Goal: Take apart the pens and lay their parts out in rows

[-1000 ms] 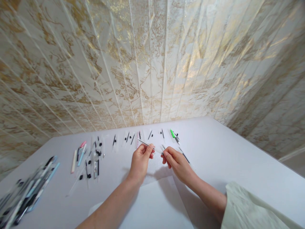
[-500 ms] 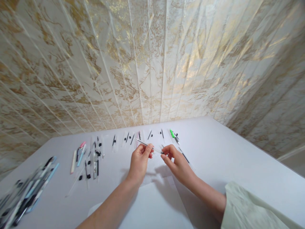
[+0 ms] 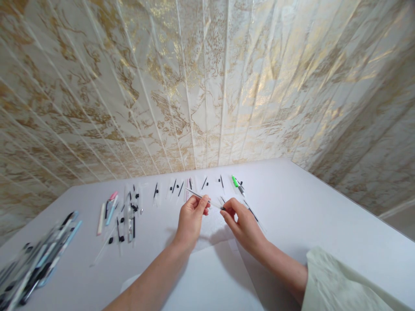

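Broadly, a cream wall covering with gold patterning and raised ribs (image 3: pixel 201 95) fills the upper view, rising behind a smooth, pale white counter (image 3: pixel 292 211). On this, nearest the person, lies a plain white sheet (image 3: pixel 207 278). At the far left sits a blurred heap of black, white and light-blue pens (image 3: pixel 42 257). A pale green fabric sleeve (image 3: pixel 340 283) covers part of the right arm. The left hand (image 3: pixel 189 220) and right hand (image 3: pixel 243 222) are near each other, just beyond the sheet. Past the right one rests a bright green and grey pen (image 3: pixel 235 181). Between the hands, above the counter, is a slim, translucent pen-like tube with a silvery tip (image 3: pixel 193 192), slanting up leftward. The left fingers are clamped on its middle; the right thumb and forefinger pinch its dark end. Small black caps (image 3: pixel 121 238) lie scattered leftward.
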The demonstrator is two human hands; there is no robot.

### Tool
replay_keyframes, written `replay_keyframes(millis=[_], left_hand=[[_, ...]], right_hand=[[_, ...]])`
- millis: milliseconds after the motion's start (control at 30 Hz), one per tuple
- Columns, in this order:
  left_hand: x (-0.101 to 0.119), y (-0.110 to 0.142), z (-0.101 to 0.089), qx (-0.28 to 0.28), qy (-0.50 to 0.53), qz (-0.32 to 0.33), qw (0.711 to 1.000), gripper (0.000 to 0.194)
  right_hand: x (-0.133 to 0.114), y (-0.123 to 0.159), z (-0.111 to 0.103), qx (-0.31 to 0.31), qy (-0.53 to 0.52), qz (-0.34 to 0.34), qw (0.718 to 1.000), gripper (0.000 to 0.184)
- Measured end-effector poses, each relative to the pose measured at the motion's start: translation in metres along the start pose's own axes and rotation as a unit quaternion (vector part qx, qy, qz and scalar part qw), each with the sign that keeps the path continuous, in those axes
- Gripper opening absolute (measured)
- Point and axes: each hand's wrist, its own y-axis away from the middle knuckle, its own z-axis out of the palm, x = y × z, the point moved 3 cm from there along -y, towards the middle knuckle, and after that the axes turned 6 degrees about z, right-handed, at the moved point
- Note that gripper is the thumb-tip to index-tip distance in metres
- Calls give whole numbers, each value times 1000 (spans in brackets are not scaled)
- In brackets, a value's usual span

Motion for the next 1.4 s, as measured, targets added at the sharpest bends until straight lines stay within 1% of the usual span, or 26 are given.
replay_keyframes(millis=[100,200,267,367,467,700,800,867,967,1067,1133,1200,1300,1367,1400], left_hand=[[0,0,0,1,-1,-3,1000,31],[-1,0,0,-1,-4,-3,1000,31],[-2,0,0,-2,-5,-1,1000,31],[-2,0,0,-3,-7,-3,1000,31],[-2,0,0,-3,-8,-6,1000,30],[-3,0,0,5,-19,-6,1000,30],[-5,0,-1,10,-16,-11,1000,31],[-6,0,-1,10,-4,-14,1000,30],[-6,1,0,3,11,-20,1000,30],[-4,2,1,-6,12,-20,1000,30],[-4,2,1,-6,7,-15,1000,30],[-5,1,0,-4,-1,-9,1000,29],[-6,1,-1,2,-12,-3,1000,29],[-7,1,-1,5,-19,0,1000,30],[-7,1,-1,6,-21,1,1000,30]], right_hand=[[0,0,1,-19,-20,14,1000,12],[0,0,2,-56,-43,26,997,24],[-1,0,2,-61,-47,30,997,27],[-2,-1,0,-37,-43,23,998,19],[-2,-1,-1,-20,-42,9,999,16],[1,1,0,37,56,-49,997,12],[0,1,0,46,64,-59,995,10],[-1,1,0,26,33,-36,998,10],[1,-1,2,-38,-59,28,997,20],[5,-3,7,-91,-174,86,977,28],[9,-5,10,-104,-234,104,961,29],[11,-6,12,-107,-261,108,953,28],[11,-4,12,-102,-232,110,961,24],[9,-3,9,-81,-160,86,980,21],[7,-2,7,-63,-111,61,990,20]])
